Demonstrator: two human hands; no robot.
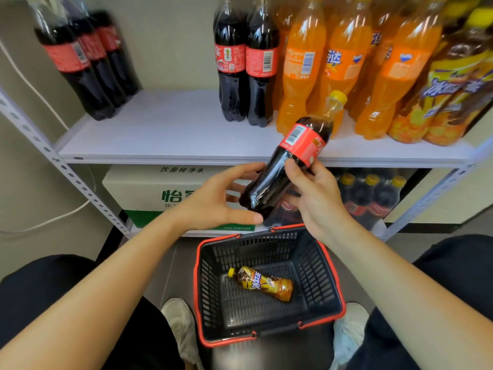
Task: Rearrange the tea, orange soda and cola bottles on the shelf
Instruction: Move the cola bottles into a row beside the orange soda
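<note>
My right hand (pixel 314 193) grips a cola bottle (pixel 289 161) with a yellow cap, tilted with its cap toward the shelf. My left hand (pixel 213 198) is spread beside the bottle's base, fingers straight, its thumb under the bottom. On the white shelf (pixel 165 129) stand cola bottles at the far left (pixel 80 60) and in the middle (pixel 245 65), orange soda bottles (pixel 344 65) to their right, and tea bottles (pixel 448 97) at the far right. One tea bottle (pixel 262 285) lies in the black basket (pixel 328 273) on the floor.
Below the shelf sit a white and green water carton (pixel 160 190) and a pack of dark bottles (pixel 373 198). A white cable (pixel 53 217) runs along the wall at left. My knees and shoes (pixel 178 324) flank the basket.
</note>
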